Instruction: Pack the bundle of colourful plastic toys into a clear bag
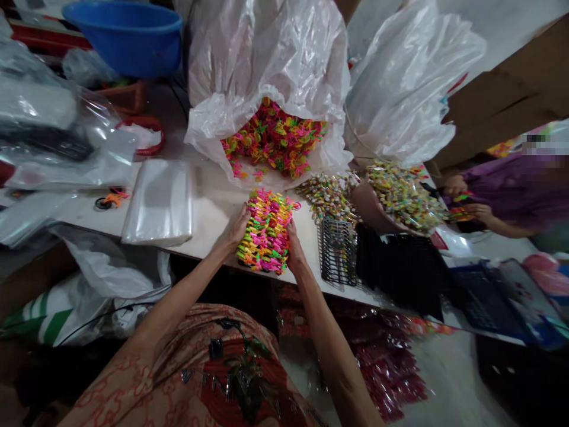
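Note:
A block of small bright plastic pieces (267,231), pink, yellow, green and orange in tight rows, sits at the table's front edge. My left hand (235,230) presses its left side, fingers along the edge. On the opposite side my right hand (294,248) grips it, so the block is held between both hands. What lies beneath the block is hidden. Just behind it, a large white plastic bag (204,127) lies open, with loose pieces of the same colours (280,139) inside. The exact kind of the pieces is too small to make out.
Clear plastic bags (160,201) lie stacked to the left. A black rack (338,252), small wrapped items (331,193) and a heaped basin (371,204) stand to the right. A blue basin (128,35) is at the back left. Another person (502,190) works at the far right.

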The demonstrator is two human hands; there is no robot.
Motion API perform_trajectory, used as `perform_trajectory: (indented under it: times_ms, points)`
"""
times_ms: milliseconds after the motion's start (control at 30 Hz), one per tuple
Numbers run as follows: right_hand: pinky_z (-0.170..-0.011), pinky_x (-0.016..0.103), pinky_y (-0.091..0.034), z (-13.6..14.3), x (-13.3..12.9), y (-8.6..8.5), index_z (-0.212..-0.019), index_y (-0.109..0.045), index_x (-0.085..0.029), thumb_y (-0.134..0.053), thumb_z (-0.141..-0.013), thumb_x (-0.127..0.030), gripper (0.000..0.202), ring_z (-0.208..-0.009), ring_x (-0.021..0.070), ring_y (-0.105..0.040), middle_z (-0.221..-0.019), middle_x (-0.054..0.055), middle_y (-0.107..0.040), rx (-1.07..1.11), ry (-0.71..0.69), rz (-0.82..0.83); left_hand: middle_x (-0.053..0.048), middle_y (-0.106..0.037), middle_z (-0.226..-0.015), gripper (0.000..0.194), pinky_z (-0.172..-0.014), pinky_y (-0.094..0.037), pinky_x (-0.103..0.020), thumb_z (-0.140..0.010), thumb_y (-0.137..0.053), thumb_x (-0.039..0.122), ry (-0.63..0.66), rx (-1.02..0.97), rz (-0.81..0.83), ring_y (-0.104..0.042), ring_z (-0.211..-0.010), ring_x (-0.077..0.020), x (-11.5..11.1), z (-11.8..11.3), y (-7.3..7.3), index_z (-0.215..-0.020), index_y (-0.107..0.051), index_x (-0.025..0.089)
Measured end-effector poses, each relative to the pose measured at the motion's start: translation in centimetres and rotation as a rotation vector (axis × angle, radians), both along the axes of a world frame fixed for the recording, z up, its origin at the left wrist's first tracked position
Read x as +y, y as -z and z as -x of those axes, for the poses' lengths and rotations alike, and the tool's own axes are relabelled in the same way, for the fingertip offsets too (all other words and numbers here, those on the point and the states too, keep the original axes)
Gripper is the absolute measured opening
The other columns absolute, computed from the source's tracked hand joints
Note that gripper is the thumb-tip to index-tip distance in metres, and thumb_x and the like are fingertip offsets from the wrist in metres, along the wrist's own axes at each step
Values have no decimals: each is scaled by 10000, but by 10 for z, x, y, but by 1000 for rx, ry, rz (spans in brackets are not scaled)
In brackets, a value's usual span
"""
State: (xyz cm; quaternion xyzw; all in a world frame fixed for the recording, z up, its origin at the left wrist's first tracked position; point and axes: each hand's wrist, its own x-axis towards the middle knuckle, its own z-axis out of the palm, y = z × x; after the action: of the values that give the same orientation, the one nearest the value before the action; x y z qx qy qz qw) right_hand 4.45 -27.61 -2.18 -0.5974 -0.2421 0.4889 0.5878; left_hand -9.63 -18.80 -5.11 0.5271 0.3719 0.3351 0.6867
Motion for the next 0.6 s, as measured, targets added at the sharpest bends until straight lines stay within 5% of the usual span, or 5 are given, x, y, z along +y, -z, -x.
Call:
perform_trajectory:
  times_ms: [167, 300, 367, 500, 600]
  points:
    - [-789, 286, -594, -34, -9, -8, -1183, -567, -339, -645, -779, -542, 459, -1012, 156, -695, -1190, -1, -690, -19, 86, 146, -128, -329, -1606, 691, -1176, -330, -377, -951, -345, 492, -135, 132, -103, -394, -1445, -241, 16, 33, -11, -1549, -267, 156]
    - [-740, 299, -583, -86, -22, -7, -1037, -635, -308, -617, -790, -533, 334, -955, 177, -707, -1131, 45, -699, -74, 136, 152, -129, -476, -1509, 560, -1179, -312, -396, -871, -531, 380, -284, 528, -405, -432, -1399, -264, 49, 110, -31, -1386, -512, 160]
    - [-728, 318, -582, -101, -29, -8, -936, -667, -281, -631, -775, -539, 307, -915, 199, -716, -1072, 69, -711, -100, 146, 163, -192, -479, -1476, 523, -1198, -230, -508, -838, -565, 321, -370, 700, -462, -355, -1427, -343, 63, 147, -37, -1317, -555, 112]
    - [-684, 333, -577, -95, -35, -12, -824, -695, -240, -672, -745, -564, 334, -834, 224, -729, -980, 94, -727, -123, 127, 169, -229, -550, -1320, 411, -1080, -320, -599, -762, -666, 339, -445, 1173, -475, -424, -1307, -437, 78, 186, -31, -1109, -634, 122]
    - [-657, 318, -572, -77, -32, -16, -819, -709, -223, -728, -701, -566, 363, -788, 216, -734, -979, 95, -732, -103, 92, 155, -200, -599, -1206, 172, -1033, -370, -528, -817, -573, 272, -501, 1208, -516, -492, -1225, -383, 82, 186, -23, -929, -638, 159]
